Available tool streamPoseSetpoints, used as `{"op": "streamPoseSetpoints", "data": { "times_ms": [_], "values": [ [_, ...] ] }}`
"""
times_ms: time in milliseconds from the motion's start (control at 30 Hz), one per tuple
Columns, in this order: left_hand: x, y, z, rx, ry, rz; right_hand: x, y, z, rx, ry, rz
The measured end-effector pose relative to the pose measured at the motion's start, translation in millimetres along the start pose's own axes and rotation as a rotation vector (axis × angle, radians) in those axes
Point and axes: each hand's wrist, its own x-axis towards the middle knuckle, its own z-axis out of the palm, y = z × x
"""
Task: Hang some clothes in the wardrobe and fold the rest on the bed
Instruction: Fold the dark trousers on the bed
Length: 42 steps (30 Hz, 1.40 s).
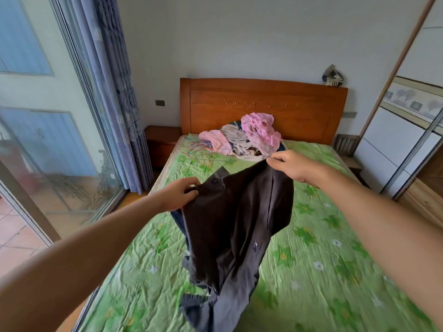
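Observation:
I hold a dark brown garment up over the bed, which has a green floral cover. My left hand grips its top edge on the left, near a button. My right hand pinches the other top corner, higher and further back. The cloth hangs down between my arms and its lower end lies crumpled on the cover. A pile of pink and pale clothes lies at the head of the bed, beyond my hands. Several thin hangers lie beside the pile on its left.
A wooden headboard closes the far end of the bed, with a nightstand at its left. A glass sliding door and blue curtain run along the left. The wardrobe's sliding doors stand at the right.

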Motion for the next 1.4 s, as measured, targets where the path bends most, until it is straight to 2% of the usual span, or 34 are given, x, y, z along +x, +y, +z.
{"op": "streamPoseSetpoints", "data": {
  "times_ms": [67,100,133,233,300,433,500,567,733,867,1067,1133,1200,1300,1400],
  "values": [
    [0.2,-4.3,-13.3,0.183,-0.049,0.025,2.2,2.1,4.6,0.169,-0.02,0.023],
    [-0.7,-5.7,-19.9,0.248,-0.068,0.015,5.7,5.9,5.7,0.163,-0.026,0.029],
    [-2.5,-7.4,-26.5,0.321,-0.084,-0.003,5.5,5.8,6.7,0.111,-0.034,0.032],
    [-11.5,-14.3,-46.9,0.534,-0.14,-0.026,7.9,6.3,13.9,-0.333,-0.11,-0.021],
    [-18.8,-18.0,-58.7,0.613,-0.188,-0.036,7.6,5.0,23.6,-0.523,-0.103,-0.076],
    [-33.6,-26.5,-85.1,0.942,-0.268,-0.031,9.5,8.5,29.9,-0.648,-0.043,-0.132],
    [-43.0,-32.1,-102.5,1.083,-0.241,-0.019,10.2,13.3,24.3,-0.674,-0.02,-0.118],
    [-50.0,-35.5,-115.2,1.062,-0.2,-0.02,11.3,17.2,19.0,-0.653,0.025,-0.125],
    [-54.3,-37.0,-120.2,0.761,-0.167,-0.041,12.5,9.4,11.9,-0.619,0.072,-0.14],
    [-55.1,-40.5,-128.4,0.641,-0.009,-0.065,8.4,1.1,4.5,-0.552,0.074,-0.094],
    [-44.2,-16.5,-166.3,0.622,0.171,-0.06,0.3,-35.8,-15.1,-0.592,0.189,-0.117],
    [-41.7,-3.6,-181.2,0.642,0.163,-0.07,-4.0,-51.1,-26.5,-0.574,0.245,-0.112],
    [-43.8,7.3,-194.6,0.654,0.087,-0.053,-8.5,-63.0,-39.4,-0.552,0.259,-0.08],
    [-52.9,20.6,-208.0,0.666,-0.019,-0.019,-16.4,-75.5,-52.4,-0.617,0.16,0.026],
    [-60.2,30.1,-218.3,0.619,-0.004,0.007,-26.7,-85.3,-53.6,-0.581,0.126,0.094]
  ]
}}
